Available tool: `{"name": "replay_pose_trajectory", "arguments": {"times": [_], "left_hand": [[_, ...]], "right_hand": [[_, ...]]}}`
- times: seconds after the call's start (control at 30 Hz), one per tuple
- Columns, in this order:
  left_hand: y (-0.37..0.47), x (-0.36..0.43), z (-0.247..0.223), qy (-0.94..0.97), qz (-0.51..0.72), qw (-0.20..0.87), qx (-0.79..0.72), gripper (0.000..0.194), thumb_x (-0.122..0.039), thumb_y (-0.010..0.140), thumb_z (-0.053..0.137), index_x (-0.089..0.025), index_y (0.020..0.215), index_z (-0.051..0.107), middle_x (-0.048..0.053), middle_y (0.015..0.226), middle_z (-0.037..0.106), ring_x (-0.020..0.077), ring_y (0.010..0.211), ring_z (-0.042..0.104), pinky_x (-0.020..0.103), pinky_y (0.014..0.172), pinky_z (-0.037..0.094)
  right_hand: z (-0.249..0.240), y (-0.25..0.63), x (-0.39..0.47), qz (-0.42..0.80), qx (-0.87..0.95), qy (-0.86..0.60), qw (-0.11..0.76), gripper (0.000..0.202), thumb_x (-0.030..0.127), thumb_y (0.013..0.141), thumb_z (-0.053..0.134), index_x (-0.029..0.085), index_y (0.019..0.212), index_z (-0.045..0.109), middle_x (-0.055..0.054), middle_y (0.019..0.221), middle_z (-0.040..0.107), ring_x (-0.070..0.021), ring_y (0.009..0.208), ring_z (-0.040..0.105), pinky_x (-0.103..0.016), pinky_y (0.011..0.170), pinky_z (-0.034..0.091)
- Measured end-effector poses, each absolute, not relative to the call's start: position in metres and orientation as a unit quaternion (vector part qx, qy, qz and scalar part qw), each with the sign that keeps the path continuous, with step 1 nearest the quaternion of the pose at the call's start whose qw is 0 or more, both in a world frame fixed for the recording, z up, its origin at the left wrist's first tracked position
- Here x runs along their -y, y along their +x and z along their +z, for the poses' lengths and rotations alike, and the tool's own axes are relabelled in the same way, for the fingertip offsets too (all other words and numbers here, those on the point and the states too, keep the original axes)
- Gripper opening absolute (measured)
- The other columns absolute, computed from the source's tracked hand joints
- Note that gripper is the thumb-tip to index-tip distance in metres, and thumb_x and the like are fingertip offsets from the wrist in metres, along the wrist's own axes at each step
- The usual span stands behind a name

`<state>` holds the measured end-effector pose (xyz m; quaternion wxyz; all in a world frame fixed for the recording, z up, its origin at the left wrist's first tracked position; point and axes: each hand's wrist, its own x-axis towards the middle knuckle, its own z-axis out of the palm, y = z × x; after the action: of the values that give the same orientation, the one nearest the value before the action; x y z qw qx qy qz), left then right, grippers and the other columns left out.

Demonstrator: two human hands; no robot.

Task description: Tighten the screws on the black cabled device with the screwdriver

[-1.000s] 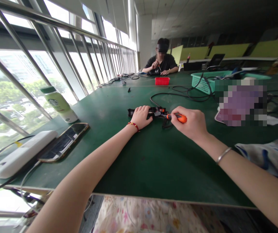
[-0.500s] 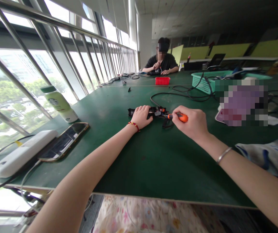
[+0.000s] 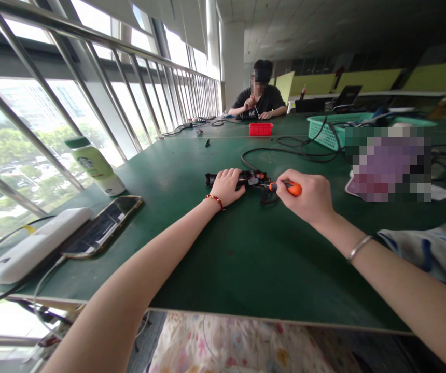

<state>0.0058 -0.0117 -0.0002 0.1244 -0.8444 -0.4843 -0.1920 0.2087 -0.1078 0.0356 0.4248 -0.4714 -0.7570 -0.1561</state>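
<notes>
A black, tube-shaped corded device (image 3: 251,180) lies on the green table, its inner parts and wires showing on the right side. My left hand (image 3: 227,186) is wrapped over its middle and holds it down. In my right hand (image 3: 306,194) is a screwdriver (image 3: 294,188) with an orange and black handle, pinched between thumb and fingers. The screwdriver points left into the exposed parts of the device; its tip is too small to make out. A black loop (image 3: 268,198) lies just below those parts.
A bottle (image 3: 93,166), a phone (image 3: 104,228) and a white power strip (image 3: 36,243) are on the left. A red basket (image 3: 261,129), a green basket (image 3: 321,133) and black cable lie farther back. Cloth (image 3: 429,248) lies at right. Across the table sits a person (image 3: 261,96).
My hands, the device and the screwdriver stay in almost the same place. The person across the table has shifted a raised hand slightly.
</notes>
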Motion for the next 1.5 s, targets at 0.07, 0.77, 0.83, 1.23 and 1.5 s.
{"name": "replay_pose_trajectory", "arguments": {"times": [0.07, 0.77, 0.83, 1.23, 1.5], "left_hand": [[0.0057, 0.0114, -0.0005, -0.844, -0.192, 0.127, 0.484, 0.041, -0.035, 0.084, 0.047, -0.014, 0.118, 0.05, 0.01, 0.114, 0.059, 0.0266, 0.106, 0.052, 0.038, 0.096, 0.037], [0.0058, 0.0121, 0.0007, -0.844, -0.187, 0.123, 0.488, 0.041, -0.035, 0.084, 0.047, -0.013, 0.119, 0.049, 0.011, 0.114, 0.059, 0.0269, 0.107, 0.051, 0.038, 0.096, 0.036], [0.0059, 0.0121, 0.0009, -0.844, -0.186, 0.122, 0.489, 0.041, -0.035, 0.085, 0.047, -0.013, 0.119, 0.049, 0.011, 0.114, 0.059, 0.0269, 0.107, 0.051, 0.038, 0.096, 0.036], [0.0064, 0.0122, 0.0003, -0.843, -0.189, 0.123, 0.488, 0.04, -0.034, 0.084, 0.048, -0.013, 0.118, 0.05, 0.01, 0.113, 0.059, 0.0266, 0.106, 0.051, 0.038, 0.096, 0.037], [0.0052, 0.01, 0.0, -0.843, -0.195, 0.114, 0.488, 0.04, -0.035, 0.083, 0.048, -0.014, 0.117, 0.05, 0.011, 0.113, 0.059, 0.027, 0.106, 0.051, 0.039, 0.095, 0.037]], "right_hand": [[0.0354, 0.2084, 0.108, -0.159, 0.754, -0.472, 0.429, 0.02, 0.03, 0.08, 0.049, 0.02, 0.069, 0.063, -0.001, 0.057, 0.063, -0.0138, 0.05, 0.056, -0.023, 0.048, 0.034], [0.0363, 0.2083, 0.1089, -0.167, 0.75, -0.467, 0.437, 0.02, 0.029, 0.08, 0.049, 0.02, 0.069, 0.063, -0.001, 0.059, 0.064, -0.0141, 0.052, 0.058, -0.024, 0.05, 0.035], [0.0364, 0.208, 0.109, -0.165, 0.75, -0.468, 0.436, 0.02, 0.029, 0.08, 0.049, 0.02, 0.07, 0.063, -0.001, 0.058, 0.064, -0.0139, 0.051, 0.057, -0.023, 0.05, 0.034], [0.0383, 0.2076, 0.1093, -0.138, 0.758, -0.482, 0.416, 0.027, 0.037, 0.084, 0.047, 0.02, 0.071, 0.063, 0.0, 0.053, 0.058, -0.0132, 0.049, 0.054, -0.023, 0.047, 0.03], [0.0376, 0.2125, 0.1039, -0.105, 0.74, -0.488, 0.451, 0.031, 0.035, 0.087, 0.041, 0.02, 0.075, 0.064, -0.001, 0.059, 0.062, -0.0124, 0.049, 0.052, -0.023, 0.052, 0.033]]}}
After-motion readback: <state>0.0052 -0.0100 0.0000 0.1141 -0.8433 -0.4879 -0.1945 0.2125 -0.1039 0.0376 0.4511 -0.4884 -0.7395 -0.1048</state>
